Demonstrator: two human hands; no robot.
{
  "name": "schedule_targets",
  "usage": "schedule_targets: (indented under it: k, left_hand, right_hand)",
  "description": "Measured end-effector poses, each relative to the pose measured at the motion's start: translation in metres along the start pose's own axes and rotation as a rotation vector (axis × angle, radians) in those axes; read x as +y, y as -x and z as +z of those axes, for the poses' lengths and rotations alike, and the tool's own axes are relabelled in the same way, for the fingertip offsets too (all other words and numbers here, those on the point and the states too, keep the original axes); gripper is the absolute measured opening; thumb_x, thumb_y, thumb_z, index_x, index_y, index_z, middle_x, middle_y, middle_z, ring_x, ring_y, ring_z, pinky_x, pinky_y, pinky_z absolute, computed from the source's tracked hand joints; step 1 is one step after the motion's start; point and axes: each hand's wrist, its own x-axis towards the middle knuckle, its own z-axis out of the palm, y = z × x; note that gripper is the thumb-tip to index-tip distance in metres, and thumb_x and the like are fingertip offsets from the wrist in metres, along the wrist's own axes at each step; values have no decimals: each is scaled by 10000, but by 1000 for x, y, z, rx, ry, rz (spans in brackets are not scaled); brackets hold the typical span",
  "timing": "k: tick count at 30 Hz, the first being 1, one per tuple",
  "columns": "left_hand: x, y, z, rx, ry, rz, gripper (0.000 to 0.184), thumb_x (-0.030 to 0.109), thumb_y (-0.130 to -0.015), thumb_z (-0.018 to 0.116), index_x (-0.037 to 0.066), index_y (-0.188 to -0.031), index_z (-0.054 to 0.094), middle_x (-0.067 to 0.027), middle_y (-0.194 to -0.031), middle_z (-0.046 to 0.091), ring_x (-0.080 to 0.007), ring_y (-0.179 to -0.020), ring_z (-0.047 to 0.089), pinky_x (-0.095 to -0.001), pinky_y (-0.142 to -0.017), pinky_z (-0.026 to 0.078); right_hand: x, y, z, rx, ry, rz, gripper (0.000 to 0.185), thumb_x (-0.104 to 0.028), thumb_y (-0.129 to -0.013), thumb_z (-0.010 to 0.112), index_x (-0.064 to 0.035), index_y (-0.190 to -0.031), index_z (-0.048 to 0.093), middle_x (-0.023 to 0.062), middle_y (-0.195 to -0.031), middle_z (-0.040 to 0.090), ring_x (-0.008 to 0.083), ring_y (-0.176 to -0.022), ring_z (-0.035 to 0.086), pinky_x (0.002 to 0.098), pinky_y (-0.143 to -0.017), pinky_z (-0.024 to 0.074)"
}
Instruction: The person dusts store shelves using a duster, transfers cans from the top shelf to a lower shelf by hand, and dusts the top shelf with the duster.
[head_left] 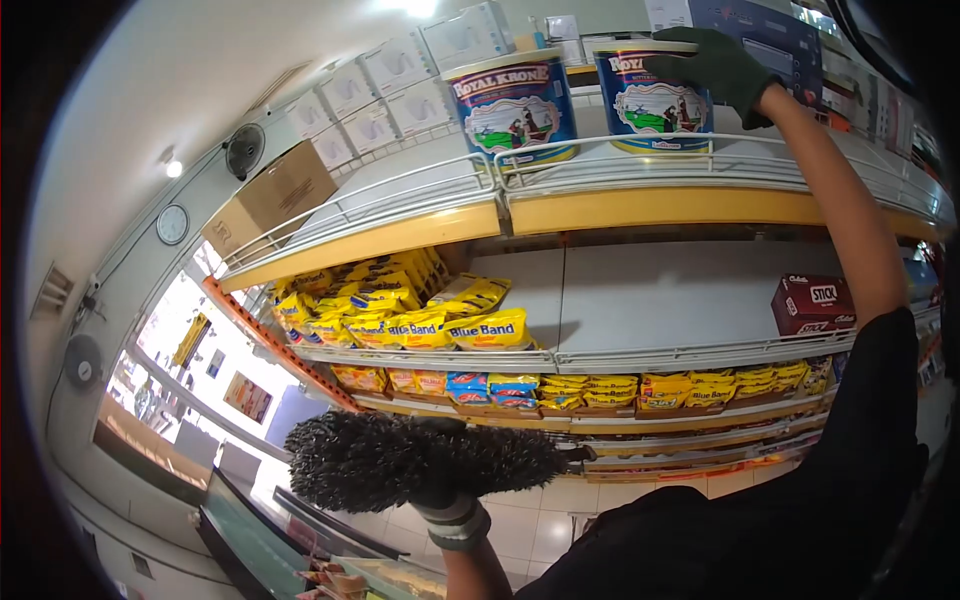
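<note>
My left hand (448,496), in a glove with a striped grey cuff, is closed around a black fluffy duster (350,462). Its dark bristles hide most of the fingers, and a short dark end sticks out at the right. Up on the top shelf, my right hand (712,72) wears a dark green glove. It grips the upper side of a blue Royal Krone tin (655,112), with fingers across the label near the rim. A second Royal Krone tin (515,112) stands to the left, apart from the hand.
A wire rail (600,140) runs along the top shelf's front edge. White boxes (400,62) and a brown carton (270,195) stand up there too. Yellow Blue Band packets (415,328) and dark red Stick boxes (812,303) sit on the shelf below.
</note>
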Motion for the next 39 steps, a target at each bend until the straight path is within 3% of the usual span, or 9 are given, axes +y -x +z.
schedule_targets:
  k: [3, 7, 14, 20, 26, 29, 31, 34, 39]
  left_hand:
    - [10, 3, 5, -16, -10, -34, 194, 167, -975, 630, 8, -1086, 637, -103, -1023, 661, -219, -967, 627, -374, -884, 518]
    - [8, 4, 1, -56, -37, -32, 199, 169, -981, 643, 10, -1100, 635, -103, -1036, 662, -221, -977, 627, -380, -890, 523]
    - [-4, 4, -10, 23, -46, 17, 211, 182, -996, 638, 16, -1127, 631, -99, -1036, 657, -221, -967, 628, -373, -863, 535]
    - [-5, 3, -4, 35, 125, -140, 254, 239, -994, 648, 12, -1106, 627, -118, -1028, 666, -222, -932, 635, -371, -844, 539]
    - [-6, -1, 6, -61, 22, -40, 262, 248, -994, 626, -3, -1068, 636, -141, -979, 690, -239, -890, 652, -371, -826, 545]
    - [-9, 1, 6, -29, 28, -61, 246, 218, -981, 640, -10, -1075, 642, -145, -993, 691, -241, -901, 656, -374, -834, 549]
    - [-11, -2, 6, -38, 17, -51, 239, 195, -973, 653, -14, -1088, 637, -141, -1006, 687, -236, -917, 658, -377, -845, 553]
    - [-23, -12, 13, 12, 12, -17, 246, 173, -971, 647, -19, -1124, 625, -138, -1022, 679, -230, -935, 657, -381, -857, 555]
    - [1, -75, 49, -109, -151, 161, 381, 338, -989, 557, -23, -1054, 664, -116, -941, 665, -204, -838, 635, -349, -789, 519]
  right_hand:
    - [43, -25, 16, 6, 95, -135, 633, -544, -891, 744, -94, -1333, 685, 157, -1225, 719, 249, -1063, 708, 356, -950, 563]
    - [155, -98, 48, 338, 693, -868, 594, -550, -906, 719, -136, -1332, 696, 153, -1237, 717, 256, -1061, 709, 355, -956, 556]
    - [64, -62, 24, -149, 76, -5, 613, -610, -883, 707, -101, -1220, 760, 172, -1245, 709, 248, -1040, 709, 330, -908, 561]
    - [102, -94, 59, 133, 199, -399, 647, -606, -879, 713, -77, -1251, 741, 145, -1169, 733, 228, -971, 708, 317, -856, 559]
    - [69, -81, 55, 21, -15, -237, 674, -582, -835, 771, -44, -1240, 751, 127, -904, 762, 170, -730, 695, 261, -603, 533]
    - [50, -75, 44, -79, -41, -170, 730, -582, -827, 788, -10, -1269, 691, 145, -955, 736, 194, -775, 708, 275, -618, 570]
    - [37, -68, 31, -248, -194, -149, 587, -554, -842, 793, -53, -1146, 766, 186, -1089, 758, 289, -980, 712, 383, -873, 550]
    - [43, -81, 43, -119, -52, -306, 594, -585, -854, 762, -23, -1043, 794, 148, -948, 781, 254, -877, 729, 386, -819, 558]
    - [47, -96, 64, -23, -21, -342, 674, -592, -814, 782, -28, -1182, 758, 206, -1141, 750, 324, -1046, 715, 373, -933, 541]
